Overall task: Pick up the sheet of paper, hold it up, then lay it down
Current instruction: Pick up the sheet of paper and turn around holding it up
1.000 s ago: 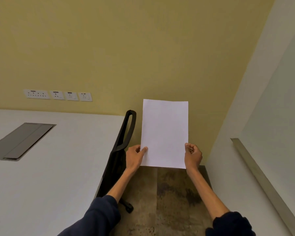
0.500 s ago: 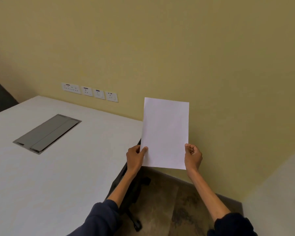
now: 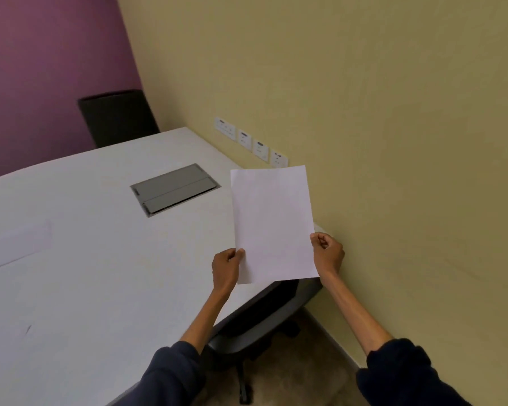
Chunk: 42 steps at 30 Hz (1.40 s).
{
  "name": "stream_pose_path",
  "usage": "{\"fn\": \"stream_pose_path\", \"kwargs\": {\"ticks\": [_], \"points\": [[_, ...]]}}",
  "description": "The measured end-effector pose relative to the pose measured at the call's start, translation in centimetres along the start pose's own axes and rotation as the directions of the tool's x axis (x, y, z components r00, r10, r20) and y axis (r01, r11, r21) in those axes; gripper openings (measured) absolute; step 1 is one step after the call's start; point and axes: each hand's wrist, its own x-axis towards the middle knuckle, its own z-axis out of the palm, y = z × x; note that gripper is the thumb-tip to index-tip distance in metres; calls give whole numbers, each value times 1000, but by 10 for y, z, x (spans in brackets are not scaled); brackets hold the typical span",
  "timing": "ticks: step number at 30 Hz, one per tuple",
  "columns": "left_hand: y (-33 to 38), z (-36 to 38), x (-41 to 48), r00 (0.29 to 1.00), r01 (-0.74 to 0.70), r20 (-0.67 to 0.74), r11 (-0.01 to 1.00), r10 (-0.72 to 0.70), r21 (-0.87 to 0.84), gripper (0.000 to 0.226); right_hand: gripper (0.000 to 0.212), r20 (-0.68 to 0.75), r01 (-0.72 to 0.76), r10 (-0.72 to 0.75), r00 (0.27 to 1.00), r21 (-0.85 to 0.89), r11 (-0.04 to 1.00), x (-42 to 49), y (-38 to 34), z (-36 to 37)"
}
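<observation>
A blank white sheet of paper is held upright in the air, above the right end of the white table. My left hand pinches its lower left edge. At the lower right edge, my right hand grips the sheet with fingers curled. Both arms reach forward in dark sleeves. The sheet is flat and slightly tilted.
A grey cable hatch is set into the tabletop. A black office chair is tucked under the table's right end, and another dark chair stands at the far end. Wall sockets line the yellow wall. Another pale sheet lies at the left.
The view has swung to the left, bringing the table, the far chair and a purple wall into sight. The paper stays held up in both hands the same way.
</observation>
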Motion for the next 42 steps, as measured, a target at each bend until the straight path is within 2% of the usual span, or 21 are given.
{"fn": "stream_pose_path", "kwargs": {"ticks": [7,11,15,18,25,31,39,42], "points": [[-32,-33,56,986,96,-134,995,-95,0,37,13,257,18,1,966,-73,997,40,0,89],[-46,-49,80,977,110,-188,993,-99,49,43,12,353,-18,56,934,-109,994,59,4,132],[-70,-55,89,961,194,-218,977,-171,86,42,18,458,-65,157,875,-211,975,72,21,162],[-86,-57,92,948,254,-236,954,-214,157,45,21,486,-60,192,853,-274,960,79,34,182],[-110,-38,108,888,423,-301,874,-348,240,31,24,536,-26,277,798,-428,903,107,68,216],[-131,-17,118,853,516,-303,769,-425,377,30,19,610,96,314,728,-544,834,128,95,237],[-149,-1,126,796,605,-277,705,-538,370,27,10,688,223,349,637,-597,771,144,121,243],[-152,5,129,778,628,-313,691,-544,359,25,18,712,244,347,611,-587,772,149,125,245]]}}
